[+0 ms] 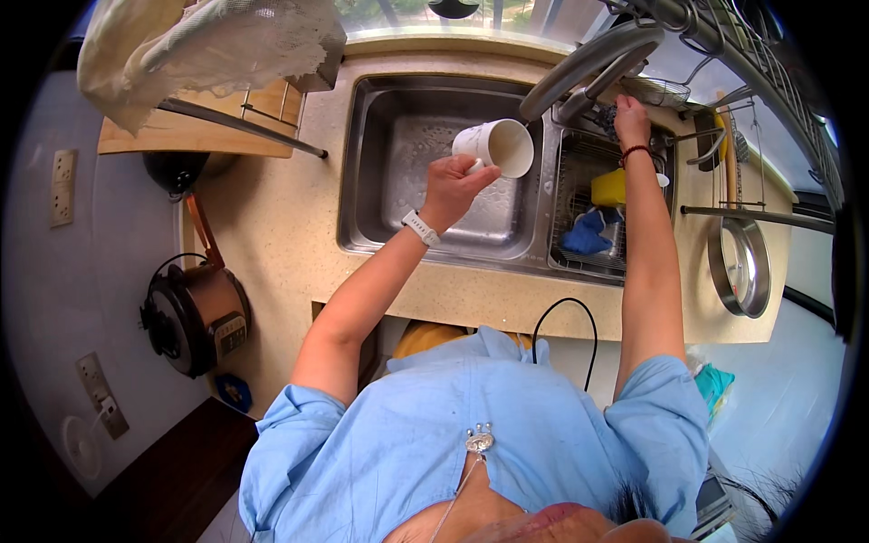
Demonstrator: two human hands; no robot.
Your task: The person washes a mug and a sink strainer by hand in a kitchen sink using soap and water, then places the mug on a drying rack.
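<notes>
My left hand (456, 183) grips the handle of a white mug (483, 144), held tilted above the large basin of a stainless steel sink (434, 203). Its pale inside shows. The curved metal faucet (577, 68) ends close to the mug's rim. My right hand (631, 121) reaches behind the small basin, its fingers at a dark, mesh-like scrubber (606, 121); whether they grip it cannot be told. Under my right forearm, a wire basket (567, 197) in the small basin holds a blue cloth (587, 233) and a yellow item (609, 188).
A metal dish rack (753, 216) overhangs the right side, with a round steel pan (740, 268) beneath its bar. Rack legs and a wooden board (204, 132) stand at left, near an electric cooker (197, 319). A black cable (565, 302) loops at the counter's front edge.
</notes>
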